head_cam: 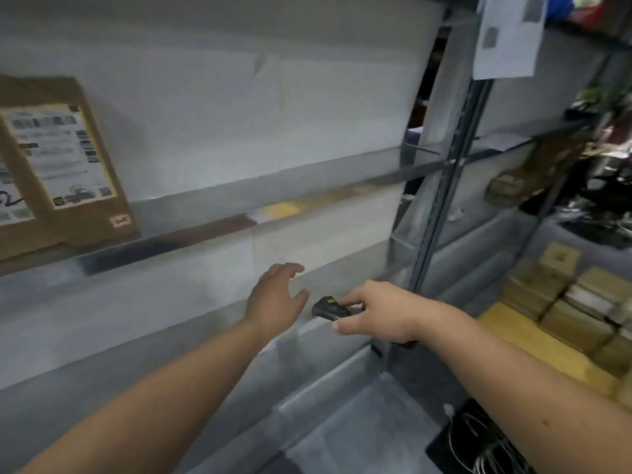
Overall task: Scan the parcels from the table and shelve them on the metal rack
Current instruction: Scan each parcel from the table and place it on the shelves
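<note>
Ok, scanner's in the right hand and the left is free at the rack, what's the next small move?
Probably turn back for another parcel: the left hand hangs open, holding nothing, the right hand holds the small black handheld scanner, and the brown cardboard parcel already stands shelved.

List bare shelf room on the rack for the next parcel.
Upper shelf: free from the brown parcel rightward to the upright post. The level below looks bare past the left hand and scanner. Crowded: stacked boxes right of the post.
</note>
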Action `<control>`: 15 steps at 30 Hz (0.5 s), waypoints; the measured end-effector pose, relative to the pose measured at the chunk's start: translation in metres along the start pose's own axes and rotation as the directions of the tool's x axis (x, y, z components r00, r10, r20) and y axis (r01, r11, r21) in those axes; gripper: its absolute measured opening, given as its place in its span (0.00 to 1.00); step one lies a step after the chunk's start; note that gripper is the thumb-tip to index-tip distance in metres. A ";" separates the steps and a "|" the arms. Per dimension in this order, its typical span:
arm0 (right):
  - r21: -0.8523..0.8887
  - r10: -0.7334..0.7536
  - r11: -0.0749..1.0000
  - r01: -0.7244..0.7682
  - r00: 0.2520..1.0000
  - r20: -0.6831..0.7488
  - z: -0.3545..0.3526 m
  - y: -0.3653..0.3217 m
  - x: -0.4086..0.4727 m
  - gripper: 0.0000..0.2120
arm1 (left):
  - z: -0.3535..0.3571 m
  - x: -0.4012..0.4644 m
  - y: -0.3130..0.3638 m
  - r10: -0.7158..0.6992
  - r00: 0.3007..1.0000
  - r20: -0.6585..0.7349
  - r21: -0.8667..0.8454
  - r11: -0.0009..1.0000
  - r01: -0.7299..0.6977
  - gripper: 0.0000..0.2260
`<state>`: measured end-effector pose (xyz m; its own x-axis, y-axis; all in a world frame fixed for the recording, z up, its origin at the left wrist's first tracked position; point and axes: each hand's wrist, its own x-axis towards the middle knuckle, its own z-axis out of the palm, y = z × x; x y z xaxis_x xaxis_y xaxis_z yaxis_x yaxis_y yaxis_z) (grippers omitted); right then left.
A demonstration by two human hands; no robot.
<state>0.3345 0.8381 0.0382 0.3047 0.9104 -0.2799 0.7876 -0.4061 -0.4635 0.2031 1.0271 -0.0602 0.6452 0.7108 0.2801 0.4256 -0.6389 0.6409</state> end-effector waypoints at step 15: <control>0.470 0.543 0.778 -0.417 0.823 -0.169 0.017 0.278 -0.224 0.14 | 0.273 -0.028 0.231 0.284 0.824 0.490 -0.037 0.951 -0.306 0.21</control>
<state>0.4760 0.5203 -0.0422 0.7687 0.5419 -0.3398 0.2339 -0.7327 -0.6391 0.4566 0.7787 -0.1154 0.9635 0.2603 0.0630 0.1841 -0.8144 0.5503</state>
